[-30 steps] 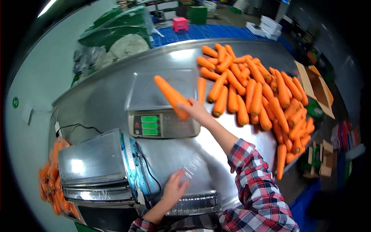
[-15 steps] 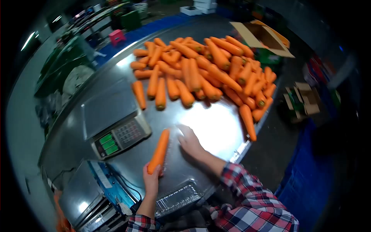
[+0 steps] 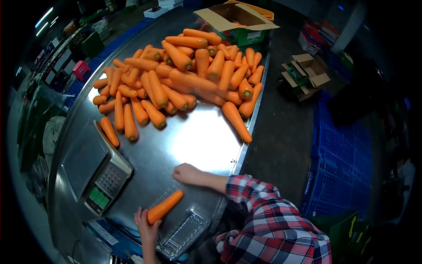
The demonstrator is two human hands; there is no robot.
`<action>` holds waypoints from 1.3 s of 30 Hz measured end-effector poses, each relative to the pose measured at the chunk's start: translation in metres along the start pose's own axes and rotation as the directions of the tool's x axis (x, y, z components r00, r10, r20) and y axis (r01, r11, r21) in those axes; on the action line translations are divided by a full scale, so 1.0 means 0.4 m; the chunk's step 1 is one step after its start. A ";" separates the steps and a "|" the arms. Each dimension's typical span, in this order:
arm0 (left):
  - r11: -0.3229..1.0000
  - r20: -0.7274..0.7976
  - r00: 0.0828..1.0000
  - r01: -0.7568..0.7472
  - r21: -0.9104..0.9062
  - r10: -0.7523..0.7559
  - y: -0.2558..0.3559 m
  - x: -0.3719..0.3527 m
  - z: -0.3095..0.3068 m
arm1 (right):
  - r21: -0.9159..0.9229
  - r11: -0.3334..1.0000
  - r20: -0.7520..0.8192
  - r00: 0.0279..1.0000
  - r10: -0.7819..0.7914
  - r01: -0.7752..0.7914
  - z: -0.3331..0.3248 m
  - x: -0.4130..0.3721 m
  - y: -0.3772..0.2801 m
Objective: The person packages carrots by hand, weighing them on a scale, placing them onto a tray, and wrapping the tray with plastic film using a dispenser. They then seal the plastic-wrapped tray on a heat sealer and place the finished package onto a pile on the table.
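Observation:
My left hand (image 3: 146,226) is closed around the thick lower end of an orange carrot (image 3: 165,207), with its thumb along the near side. The carrot slants up to the right over a clear plastic tray (image 3: 154,202), partly hidden beneath it. Just beyond the tray's far corner, my right hand (image 3: 187,174) has its fingers curled in; whether they pinch the tray's edge or something else is hidden. Closer to my body, at the table edge, lies a clear ribbed plastic tray (image 3: 187,232), possibly a stack.
A large pile of carrots (image 3: 160,94) covers the far part of the metal table (image 3: 151,160). A weighing scale (image 3: 107,182) stands on the left, above a blue-edged machine (image 3: 102,233). An open cardboard box (image 3: 237,20) sits at the far end. Blue crates (image 3: 340,163) stand right.
My view has shifted, so the pile appears further left. The carrot in my left hand now leans more to the right, over the tray. My right hand's outstretched fingers have curled in.

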State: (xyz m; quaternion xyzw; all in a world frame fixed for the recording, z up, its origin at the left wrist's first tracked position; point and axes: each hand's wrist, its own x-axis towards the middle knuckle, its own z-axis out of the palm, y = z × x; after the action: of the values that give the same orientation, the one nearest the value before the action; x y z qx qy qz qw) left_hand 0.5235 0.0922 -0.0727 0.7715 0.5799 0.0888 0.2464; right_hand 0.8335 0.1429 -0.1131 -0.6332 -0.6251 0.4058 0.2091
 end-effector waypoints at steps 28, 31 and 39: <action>0.950 -0.033 0.972 0.222 -0.218 -0.234 0.018 -0.087 -0.032 | 0.933 0.352 0.088 0.996 -0.006 -0.080 -0.077 -0.114 -0.029; 0.946 -0.033 0.963 0.256 -0.197 -0.267 0.028 -0.085 -0.033 | 0.457 0.889 0.166 0.978 -0.123 0.034 -0.032 -0.115 -0.011; 0.945 0.044 0.966 0.257 -0.202 -0.254 0.001 -0.079 -0.033 | -0.121 0.897 0.089 0.905 -0.416 0.425 -0.021 -0.135 -0.077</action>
State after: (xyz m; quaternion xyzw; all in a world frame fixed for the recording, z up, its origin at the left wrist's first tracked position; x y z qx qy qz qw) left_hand 0.5083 0.0659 -0.0565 0.6609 0.6604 0.1091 0.3393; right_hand 0.8268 0.0971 -0.0711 -0.4835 -0.7796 0.3261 0.2284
